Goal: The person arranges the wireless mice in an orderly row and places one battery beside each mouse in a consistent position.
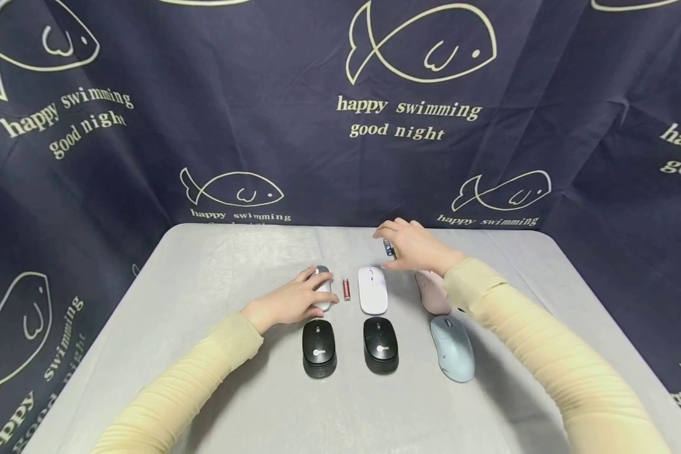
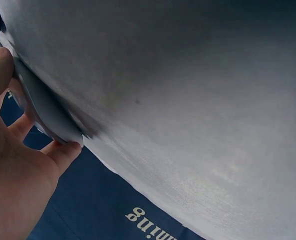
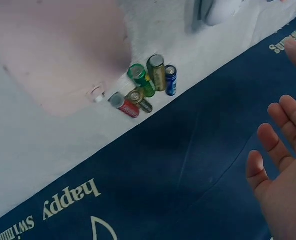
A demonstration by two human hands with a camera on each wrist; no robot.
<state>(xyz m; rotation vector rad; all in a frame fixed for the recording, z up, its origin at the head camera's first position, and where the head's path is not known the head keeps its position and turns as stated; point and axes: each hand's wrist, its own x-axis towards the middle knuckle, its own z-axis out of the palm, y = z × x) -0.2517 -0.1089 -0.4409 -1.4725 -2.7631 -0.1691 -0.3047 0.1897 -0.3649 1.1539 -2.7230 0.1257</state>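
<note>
My left hand [image 1: 292, 299] grips a silver-grey computer mouse [image 1: 325, 287] at the table's left middle. In the left wrist view, thumb and fingertips hold the mouse [image 2: 53, 112] by its edges. At the back, my right hand [image 1: 419, 247] hovers with fingers spread and holds nothing. Under it several batteries stand partly hidden; a blue battery [image 1: 388, 247] shows past the fingers. The right wrist view shows the cluster: a green battery [image 3: 142, 80], a red battery [image 3: 125, 105], a blue one and gold ones. A red battery [image 1: 346, 289] lies between the grey mouse and a white mouse [image 1: 372, 291].
Two black mice [image 1: 319, 343] [image 1: 381, 340] sit in the front row, with a light blue mouse [image 1: 453, 350] to their right. A pink mouse [image 1: 431, 293] lies partly under my right forearm. Dark blue fish-print cloth [image 1: 329, 195] hangs behind the table's back edge.
</note>
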